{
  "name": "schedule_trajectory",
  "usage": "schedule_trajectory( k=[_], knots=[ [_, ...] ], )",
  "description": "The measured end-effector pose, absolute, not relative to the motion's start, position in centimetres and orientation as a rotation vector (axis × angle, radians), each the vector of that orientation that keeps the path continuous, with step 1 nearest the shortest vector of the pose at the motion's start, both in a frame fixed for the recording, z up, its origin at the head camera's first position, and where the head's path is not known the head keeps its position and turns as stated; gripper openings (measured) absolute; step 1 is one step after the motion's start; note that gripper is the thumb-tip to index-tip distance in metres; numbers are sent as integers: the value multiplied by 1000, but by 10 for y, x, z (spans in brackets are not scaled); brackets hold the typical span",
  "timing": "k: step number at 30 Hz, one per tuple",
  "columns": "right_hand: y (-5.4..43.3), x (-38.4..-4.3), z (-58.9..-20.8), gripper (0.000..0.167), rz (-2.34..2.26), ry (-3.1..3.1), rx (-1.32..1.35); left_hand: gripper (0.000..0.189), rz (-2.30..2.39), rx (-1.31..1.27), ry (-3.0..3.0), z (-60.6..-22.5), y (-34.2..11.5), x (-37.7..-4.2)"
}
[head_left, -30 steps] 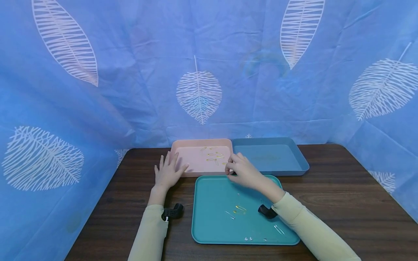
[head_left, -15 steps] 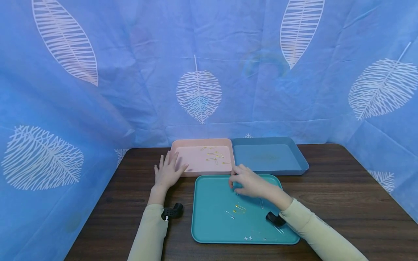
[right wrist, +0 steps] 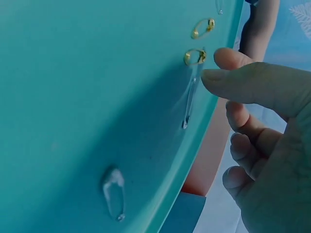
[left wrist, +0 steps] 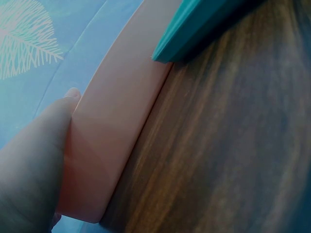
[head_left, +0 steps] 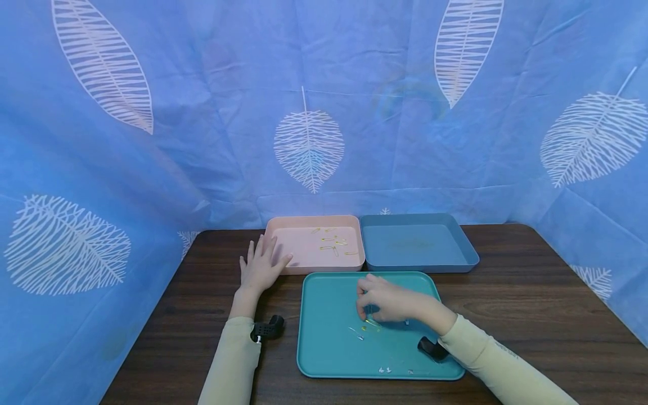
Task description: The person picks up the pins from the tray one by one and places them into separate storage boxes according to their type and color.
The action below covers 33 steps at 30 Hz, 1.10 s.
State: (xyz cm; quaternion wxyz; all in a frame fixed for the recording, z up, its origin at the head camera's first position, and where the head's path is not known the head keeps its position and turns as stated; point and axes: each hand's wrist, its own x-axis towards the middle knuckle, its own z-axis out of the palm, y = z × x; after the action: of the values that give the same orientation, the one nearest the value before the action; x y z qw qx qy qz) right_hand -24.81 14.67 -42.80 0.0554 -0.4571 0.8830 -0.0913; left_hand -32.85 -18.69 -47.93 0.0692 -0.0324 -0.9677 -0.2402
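My left hand (head_left: 259, 270), fingers spread, rests on the left side of a pink tray (head_left: 291, 242). The left wrist view has its thumb (left wrist: 73, 94) at the tray's rim. Over the teal tray (head_left: 324, 349) is my right hand (head_left: 387, 298), fingers bent and nothing seen in them. In the right wrist view its thumb and forefinger tips sit close by a gold safety pin (right wrist: 195, 57). A second gold safety pin (right wrist: 203, 28) lies beyond. Silver safety pins (right wrist: 190, 102) lie on the teal tray, one (head_left: 356, 333) left of the hand; the right hand hides others.
Several gold safety pins (head_left: 328, 248) lie in the pink tray. A blue tray (head_left: 420, 247) adjoins it on the right. Small white bits (head_left: 385, 370) lie near the teal tray's front edge. Dark wooden table (head_left: 516, 281) surrounds the trays; a blue leaf-patterned cloth (head_left: 228, 140) hangs behind.
My right hand has come back from the pink tray's right front edge to the gold safety pins on the teal tray. The left hand stays in place.
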Motion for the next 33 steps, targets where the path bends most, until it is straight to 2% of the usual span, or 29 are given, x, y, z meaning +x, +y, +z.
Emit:
schedule_trajectory(
  k=[9,16,33],
  knots=[
    [146,-246,-431,27,-300,2651,-1411,84,-722,-98,-2926,-478,-187,-327],
    [145,-247,-430,24,-284,2684,-1293,84,-730,-103,-2919,-478,-187,-328],
    [141,-247,-426,29,-238,2704,-1265,84,-735,-110,-2910,-477,-187,-326]
  ],
)
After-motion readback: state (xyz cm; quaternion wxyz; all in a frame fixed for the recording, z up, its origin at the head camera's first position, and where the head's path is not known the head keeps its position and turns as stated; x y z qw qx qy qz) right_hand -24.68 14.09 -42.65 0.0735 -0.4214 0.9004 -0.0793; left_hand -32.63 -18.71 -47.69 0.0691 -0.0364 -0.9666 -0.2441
